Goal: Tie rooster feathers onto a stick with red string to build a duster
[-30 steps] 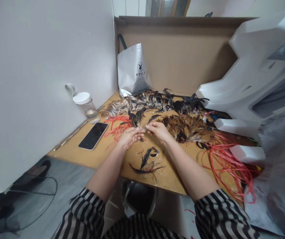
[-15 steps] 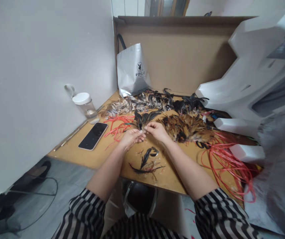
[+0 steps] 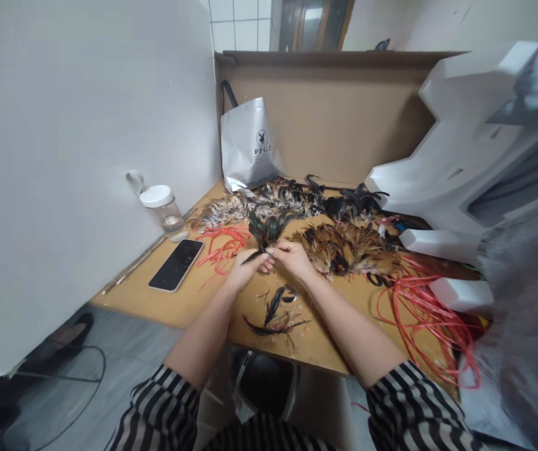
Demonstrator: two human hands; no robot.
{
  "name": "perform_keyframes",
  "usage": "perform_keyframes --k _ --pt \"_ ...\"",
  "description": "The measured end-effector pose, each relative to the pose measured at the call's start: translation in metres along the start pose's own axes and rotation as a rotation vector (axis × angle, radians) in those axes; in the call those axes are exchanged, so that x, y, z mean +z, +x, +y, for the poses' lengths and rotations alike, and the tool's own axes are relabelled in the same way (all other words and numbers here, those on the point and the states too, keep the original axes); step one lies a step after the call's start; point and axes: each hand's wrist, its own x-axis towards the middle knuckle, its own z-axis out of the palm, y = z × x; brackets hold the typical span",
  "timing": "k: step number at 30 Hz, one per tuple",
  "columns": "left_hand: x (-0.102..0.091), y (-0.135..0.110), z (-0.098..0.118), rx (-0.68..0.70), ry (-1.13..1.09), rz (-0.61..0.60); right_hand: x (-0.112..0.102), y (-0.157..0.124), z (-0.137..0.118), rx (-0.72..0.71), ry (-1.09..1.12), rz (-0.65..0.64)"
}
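Observation:
A small bunch of dark greenish-black feathers (image 3: pixel 267 229) fans upward from between my hands, over the middle of the table (image 3: pixel 165 305). My left hand (image 3: pixel 248 264) is closed around its lower end. Right beside it, my right hand (image 3: pixel 292 258) pinches at the base of the same bunch, and the fingertips of the two hands nearly meet. One dark feather sticks out to the left across my left hand. Below my hands lie several loose black feathers (image 3: pixel 274 305) and bits of fluff. A heap of brown feathers (image 3: pixel 348 247) is just right of my right hand.
Mottled and black feathers (image 3: pixel 269 199) line the back, below a silver bag (image 3: pixel 251 147). Red plastic strips (image 3: pixel 224 244) lie left, with more red strands (image 3: pixel 431 319) at right. A phone (image 3: pixel 176 265) and lidded jar (image 3: pixel 163 208) stand left; white foam (image 3: pixel 456 141) rises at right.
The feather bunch has turned more upright and fans closer together, with one dark feather now lying across my left hand. Both hands keep their grip; the whole view has shifted slightly down.

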Motion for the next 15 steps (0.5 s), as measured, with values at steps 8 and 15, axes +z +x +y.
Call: perform_keyframes --k 8,15 --pt "-0.003 -0.004 -0.001 -0.093 -0.033 -0.242 -0.021 -0.005 -0.008 0.102 0.138 -0.342" --pt "-0.002 -0.003 0.003 -0.004 0.052 -0.157 -0.014 -0.007 -0.011 0.086 0.109 -0.33"
